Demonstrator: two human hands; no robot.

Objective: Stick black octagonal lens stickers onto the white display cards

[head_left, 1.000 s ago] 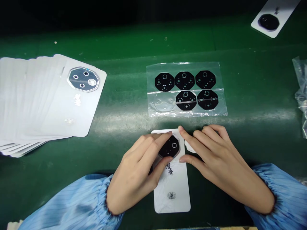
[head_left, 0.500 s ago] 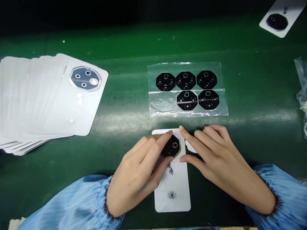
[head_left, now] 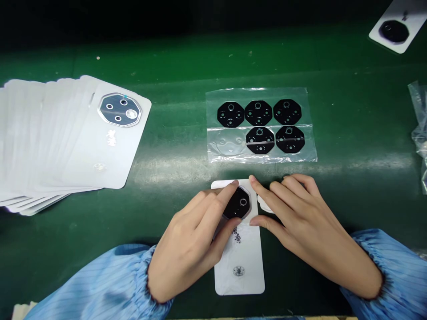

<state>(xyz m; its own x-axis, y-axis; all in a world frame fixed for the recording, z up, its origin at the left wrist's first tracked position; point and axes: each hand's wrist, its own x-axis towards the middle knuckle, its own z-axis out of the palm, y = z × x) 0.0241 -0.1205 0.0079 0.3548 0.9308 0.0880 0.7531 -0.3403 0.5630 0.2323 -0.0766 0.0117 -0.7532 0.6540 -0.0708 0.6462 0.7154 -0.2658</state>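
Note:
A white phone back cover (head_left: 240, 262) lies lengthwise on the green surface in front of me. A black octagonal lens piece (head_left: 240, 203) sits in its camera spot near the top. My left hand (head_left: 193, 240) lies over the cover with its fingers flat on the lens piece and its thumb just below. My right hand (head_left: 300, 218) rests at the cover's right edge, forefinger at the top corner and thumb against the side, fingers stretched out. A small white scrap (head_left: 263, 205) shows under those fingers.
A clear film sheet (head_left: 227, 144) carries several black lens pieces (head_left: 258, 112) and one bare slot. A fanned stack of white back covers (head_left: 66, 146) lies at left. Another cover (head_left: 393, 31) lies far right, and crumpled clear plastic (head_left: 419, 133) sits at the right edge.
Both hands stay where they were on the cover. The far cover at top right and the specks on the far strip have drifted to the right.

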